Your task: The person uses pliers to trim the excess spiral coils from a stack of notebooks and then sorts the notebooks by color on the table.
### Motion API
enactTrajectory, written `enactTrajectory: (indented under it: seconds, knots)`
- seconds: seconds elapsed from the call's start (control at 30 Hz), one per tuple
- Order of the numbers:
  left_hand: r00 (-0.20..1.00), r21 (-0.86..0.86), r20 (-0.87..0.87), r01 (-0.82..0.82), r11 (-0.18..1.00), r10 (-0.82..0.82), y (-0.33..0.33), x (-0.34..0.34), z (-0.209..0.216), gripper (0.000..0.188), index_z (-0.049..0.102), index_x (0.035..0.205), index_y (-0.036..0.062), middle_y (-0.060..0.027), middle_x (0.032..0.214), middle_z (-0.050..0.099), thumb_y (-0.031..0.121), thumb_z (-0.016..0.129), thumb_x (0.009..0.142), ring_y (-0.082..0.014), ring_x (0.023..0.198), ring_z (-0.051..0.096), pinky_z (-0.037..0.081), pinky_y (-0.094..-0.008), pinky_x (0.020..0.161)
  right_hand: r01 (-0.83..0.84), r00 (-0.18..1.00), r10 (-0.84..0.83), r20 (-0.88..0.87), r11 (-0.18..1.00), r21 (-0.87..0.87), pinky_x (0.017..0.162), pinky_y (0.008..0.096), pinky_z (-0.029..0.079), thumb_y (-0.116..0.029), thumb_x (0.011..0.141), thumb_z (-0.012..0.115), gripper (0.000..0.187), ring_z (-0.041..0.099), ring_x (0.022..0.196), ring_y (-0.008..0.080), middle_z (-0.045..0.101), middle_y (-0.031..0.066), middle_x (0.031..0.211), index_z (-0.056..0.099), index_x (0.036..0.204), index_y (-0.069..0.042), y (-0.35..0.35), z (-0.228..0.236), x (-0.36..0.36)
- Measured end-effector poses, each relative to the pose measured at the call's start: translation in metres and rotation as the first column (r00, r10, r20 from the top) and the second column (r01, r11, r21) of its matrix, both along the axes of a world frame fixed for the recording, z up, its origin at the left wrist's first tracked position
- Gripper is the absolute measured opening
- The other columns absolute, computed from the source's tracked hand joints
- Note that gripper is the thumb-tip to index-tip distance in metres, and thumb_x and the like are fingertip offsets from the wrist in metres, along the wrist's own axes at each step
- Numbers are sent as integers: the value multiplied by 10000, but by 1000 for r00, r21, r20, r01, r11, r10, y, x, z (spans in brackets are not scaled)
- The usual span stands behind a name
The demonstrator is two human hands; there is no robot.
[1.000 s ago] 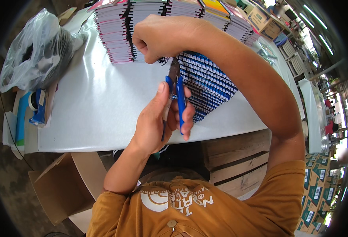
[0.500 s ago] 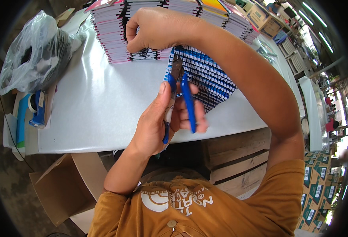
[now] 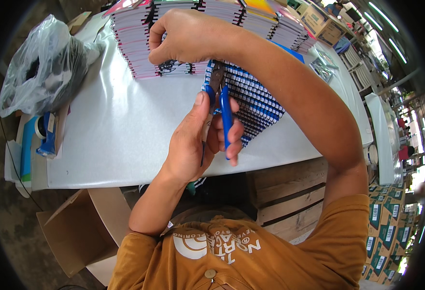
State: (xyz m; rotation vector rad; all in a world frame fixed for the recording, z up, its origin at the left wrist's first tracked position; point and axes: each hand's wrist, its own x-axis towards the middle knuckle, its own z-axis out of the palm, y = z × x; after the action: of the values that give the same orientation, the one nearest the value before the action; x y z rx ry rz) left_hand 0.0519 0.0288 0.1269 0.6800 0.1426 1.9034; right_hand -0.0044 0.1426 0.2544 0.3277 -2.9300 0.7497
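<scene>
My left hand is wrapped around a pair of blue-handled pliers, jaws pointing away from me, handles a little apart. The dark jaws sit at the far left corner of a stack of spiral-bound notebooks, whose blue-and-white coil spines face up in rows. Above that corner my right hand is curled, thumb against fingers, and whatever it may pinch is hidden. My right forearm crosses over the notebooks and covers part of them.
Tall piles of ring-bound notebooks stand along the table's far side. A clear plastic bag and a blue tape dispenser are at the left. An opened cardboard box lies below the white table; a wooden pallet is nearby.
My right hand has shifted slightly left. The pliers' handles have drawn closer together as my left fingers curl in, and the jaws have moved slightly.
</scene>
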Motion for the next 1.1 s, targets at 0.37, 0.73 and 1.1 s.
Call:
enactTrajectory:
  seconds: [0.37, 0.73, 1.1]
  knots:
    - [61, 5, -945, -980, -200, -321, -76, -45, -100, 521, 413, 1258, -22, -192, 1139, 507, 265, 600, 865, -288, 1043, 491, 363, -383, 894, -401, 671, 66, -738, 870, -288, 647, 344, 488, -106, 648, 698, 103, 598, 684, 258, 601, 108, 671, 617, 661, -43, -34, -9, 51]
    - [683, -372, 238, -593, 714, 691, -77, 2, -100, 560, 446, 1265, 1, -132, 1240, 503, 444, 266, 973, -258, 1171, 466, 314, -387, 1058, -96, 940, -86, -330, 862, -498, 845, 369, 445, -259, 795, 663, 371, 551, 1048, 268, 608, 130, 1009, 640, 1133, -109, -99, -240, 59]
    - [528, -361, 681, -361, 860, 507, -99, -14, -131, 357, 593, 1082, 64, -160, 1131, 587, 296, 353, 954, -298, 1079, 550, 430, -457, 956, -132, 841, -165, -515, 861, -491, 1070, 431, 110, -623, 884, 270, 777, 227, 1330, 370, 418, 193, 1376, 431, 1329, -6, -97, -263, 71]
